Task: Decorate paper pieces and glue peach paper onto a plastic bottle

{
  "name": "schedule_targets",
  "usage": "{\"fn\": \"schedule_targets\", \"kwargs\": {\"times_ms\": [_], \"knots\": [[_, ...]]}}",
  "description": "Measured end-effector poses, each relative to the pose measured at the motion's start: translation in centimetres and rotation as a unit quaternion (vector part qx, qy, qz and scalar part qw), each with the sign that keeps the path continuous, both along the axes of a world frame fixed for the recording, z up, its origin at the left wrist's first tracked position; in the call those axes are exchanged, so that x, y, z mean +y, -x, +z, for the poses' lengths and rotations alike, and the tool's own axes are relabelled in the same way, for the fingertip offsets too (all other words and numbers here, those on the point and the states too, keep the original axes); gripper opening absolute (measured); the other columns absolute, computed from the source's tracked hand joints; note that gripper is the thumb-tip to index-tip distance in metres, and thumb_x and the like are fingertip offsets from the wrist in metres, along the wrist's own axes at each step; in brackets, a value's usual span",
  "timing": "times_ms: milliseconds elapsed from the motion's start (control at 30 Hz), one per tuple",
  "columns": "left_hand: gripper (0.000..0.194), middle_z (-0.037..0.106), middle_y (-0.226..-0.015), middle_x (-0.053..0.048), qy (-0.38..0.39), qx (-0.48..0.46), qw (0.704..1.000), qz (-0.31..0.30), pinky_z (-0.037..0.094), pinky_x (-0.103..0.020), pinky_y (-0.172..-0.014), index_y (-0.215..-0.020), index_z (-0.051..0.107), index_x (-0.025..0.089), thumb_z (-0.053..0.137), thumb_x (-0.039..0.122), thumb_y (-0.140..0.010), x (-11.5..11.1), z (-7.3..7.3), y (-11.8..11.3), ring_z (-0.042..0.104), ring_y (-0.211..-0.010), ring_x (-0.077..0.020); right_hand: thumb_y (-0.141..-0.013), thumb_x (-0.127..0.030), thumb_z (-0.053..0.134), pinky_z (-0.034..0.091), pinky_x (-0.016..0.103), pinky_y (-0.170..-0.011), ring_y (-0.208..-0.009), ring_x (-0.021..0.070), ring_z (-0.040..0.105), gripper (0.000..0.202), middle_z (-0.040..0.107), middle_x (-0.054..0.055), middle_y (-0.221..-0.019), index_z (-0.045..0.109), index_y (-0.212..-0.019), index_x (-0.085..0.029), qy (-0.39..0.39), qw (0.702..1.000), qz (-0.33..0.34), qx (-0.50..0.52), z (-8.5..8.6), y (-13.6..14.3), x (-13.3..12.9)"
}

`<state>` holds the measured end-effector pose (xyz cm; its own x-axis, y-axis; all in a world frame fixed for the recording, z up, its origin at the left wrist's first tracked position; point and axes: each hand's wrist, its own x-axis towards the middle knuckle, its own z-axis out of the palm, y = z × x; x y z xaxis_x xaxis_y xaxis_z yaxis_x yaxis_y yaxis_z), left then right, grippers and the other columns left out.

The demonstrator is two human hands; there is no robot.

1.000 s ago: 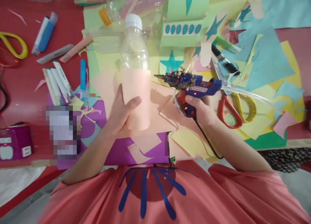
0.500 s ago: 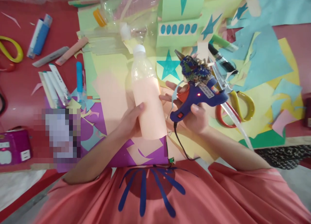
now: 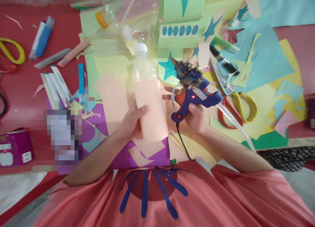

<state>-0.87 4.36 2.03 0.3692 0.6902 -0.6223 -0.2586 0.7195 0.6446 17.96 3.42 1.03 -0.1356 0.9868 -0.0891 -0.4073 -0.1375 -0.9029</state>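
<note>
A clear plastic bottle [image 3: 150,105] with a white cap has peach paper wrapped around its body. My left hand [image 3: 133,122] grips its left side, thumb on the paper and the other fingers hidden beneath. In my right hand [image 3: 197,117] is a blue glue gun [image 3: 190,100] with a lit red light, an orange trigger and a clear glue stick at its rear. Its nozzle points up and left, past the bottle's right side. Dark debris clings to its front. Two fingertips of my right hand reach the bottle's right edge.
Yellow-and-red scissors [image 3: 242,105] lie right of the glue gun. Several markers [image 3: 56,85] lie at the left, near a purple box [image 3: 16,149]. Cut paper [image 3: 261,59] covers much of the table, with clear bottles [image 3: 137,10] at the back.
My right hand and the glue gun have moved slightly left, closer to the bottle. The bottle and my left hand have hardly moved.
</note>
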Motion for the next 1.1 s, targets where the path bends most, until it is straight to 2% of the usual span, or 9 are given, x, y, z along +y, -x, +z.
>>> {"fn": "schedule_targets", "kwargs": {"times_ms": [100, 200, 300, 400, 500, 700, 933, 1100], "knots": [[0.068, 0.073, -0.101, -0.009, 0.035, -0.037, 0.998, -0.021, 0.059, -0.04, -0.082, -0.107, 0.061, 0.017, 0.08, 0.063, -0.06, 0.1, 0.1, 0.1, 0.068, -0.105, -0.0344, -0.074, -0.048, 0.064, 0.055, 0.046, -0.085, -0.103, 0.031, 0.068, 0.025, 0.072, 0.008, -0.09, 0.063, -0.086, -0.027, 0.003, 1.0, 0.0, 0.006, 0.1, -0.1, 0.2], [0.063, 0.073, -0.095, -0.008, 0.043, -0.049, 0.998, -0.019, 0.059, -0.037, -0.074, -0.107, 0.062, 0.018, 0.079, 0.06, -0.064, 0.2, 0.0, 0.2, 0.071, -0.094, -0.0303, -0.072, -0.049, 0.067, 0.056, 0.044, -0.083, -0.095, 0.029, 0.069, 0.025, 0.071, 0.007, -0.084, 0.062, -0.082, -0.026, 0.006, 1.0, -0.012, 0.02, 0.5, -0.4, 0.3], [0.066, 0.072, -0.094, -0.005, -0.019, -0.022, 0.999, 0.019, 0.057, -0.034, -0.069, -0.115, 0.058, 0.02, 0.081, 0.057, -0.065, 0.2, 0.0, 0.4, 0.07, -0.087, -0.0256, -0.072, -0.05, 0.069, 0.056, 0.042, -0.081, -0.082, 0.0242, 0.069, 0.028, 0.068, 0.004, -0.081, 0.061, -0.083, -0.026, 0.002, 0.999, -0.035, 0.0, 0.8, -0.9, 0.2], [0.071, 0.07, -0.096, -0.004, -0.084, 0.009, 0.994, 0.063, 0.057, -0.035, -0.073, -0.121, 0.056, 0.024, 0.083, 0.055, -0.063, 0.2, -0.1, 0.6, 0.068, -0.084, -0.0233, -0.075, -0.054, 0.068, 0.055, 0.036, -0.064, -0.063, 0.0175, 0.063, 0.032, 0.065, 0.002, -0.078, 0.061, -0.085, -0.024, 0.02, 0.998, -0.039, -0.045, 1.1, -1.4, -0.2], [0.07, 0.068, -0.1, -0.004, -0.107, 0.025, 0.99, 0.085, 0.058, -0.035, -0.076, -0.12, 0.057, 0.027, 0.085, 0.054, -0.062, 0.2, -0.1, 0.8, 0.067, -0.085, -0.0227, -0.077, -0.059, 0.066, 0.05, 0.03, -0.051, -0.054, 0.0133, 0.057, 0.037, 0.063, 0.002, -0.072, 0.06, -0.08, -0.022, 0.031, 0.995, -0.014, -0.096, 1.3, -1.7, -0.4], [0.072, 0.065, -0.1, -0.004, -0.111, 0.023, 0.99, 0.089, 0.057, -0.032, -0.069, -0.118, 0.058, 0.027, 0.087, 0.055, -0.058, 0.4, -0.2, 0.7, 0.064, -0.079, -0.0188, -0.078, -0.064, 0.064, 0.041, 0.025, -0.042, -0.047, 0.0091, 0.05, 0.044, 0.061, 0.0, -0.063, 0.06, -0.073, -0.021, 0.028, 0.989, 0.01, -0.144, 0.9, -1.8, -0.3], [0.07, 0.064, -0.098, -0.003, -0.104, 0.023, 0.99, 0.09, 0.054, -0.027, -0.059, -0.115, 0.059, 0.028, 0.088, 0.054, -0.057, 0.4, 0.1, 0.6, 0.061, -0.074, -0.017, -0.077, -0.059, 0.065, 0.043, 0.022, -0.042, -0.043, 0.0059, 0.051, 0.041, 0.065, -0.001, -0.07, 0.06, -0.075, -0.019, 0.053, 0.988, 0.007, -0.148, 0.9, -1.8, -0.4], [0.069, 0.065, -0.096, -0.002, -0.094, 0.016, 0.992, 0.084, 0.056, -0.029, -0.062, -0.115, 0.059, 0.027, 0.087, 0.054, -0.057, 0.5, 0.2, 0.7, 0.063, -0.075, -0.0178, -0.078, -0.061, 0.063, 0.043, 0.022, -0.041, -0.042, 0.0061, 0.05, 0.043, 0.064, -0.001, -0.065, 0.058, -0.072, -0.019, 0.034, 0.984, 0.009, -0.175, 1.0, -1.9, -0.1]]}}
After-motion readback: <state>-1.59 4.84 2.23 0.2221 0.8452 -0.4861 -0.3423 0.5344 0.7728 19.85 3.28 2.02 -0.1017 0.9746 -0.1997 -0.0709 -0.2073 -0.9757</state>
